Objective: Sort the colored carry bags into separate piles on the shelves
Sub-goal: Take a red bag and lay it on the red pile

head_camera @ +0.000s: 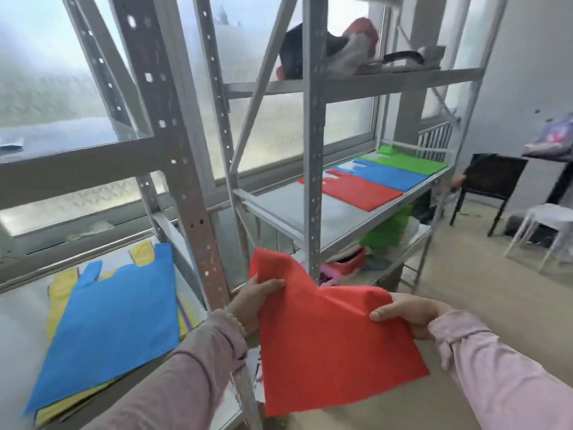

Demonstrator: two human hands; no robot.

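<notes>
Red bag point(335, 342) held in front of the shelves, handles hidden or folded out of view; bottom corner hangs toward lower right, long axis roughly upper left to lower right. Left hand point(252, 301) pinches its upper left edge, thumb on top; right hand point(406, 311) pinches the right edge. Left shelf point(18, 321): blue bag point(114, 321) over yellow bags point(60, 290), mostly covered. Middle shelf point(291, 212): red point(359, 189), blue point(390, 175), green point(409, 162) piles side by side. Top-shelf items blurred.
</notes>
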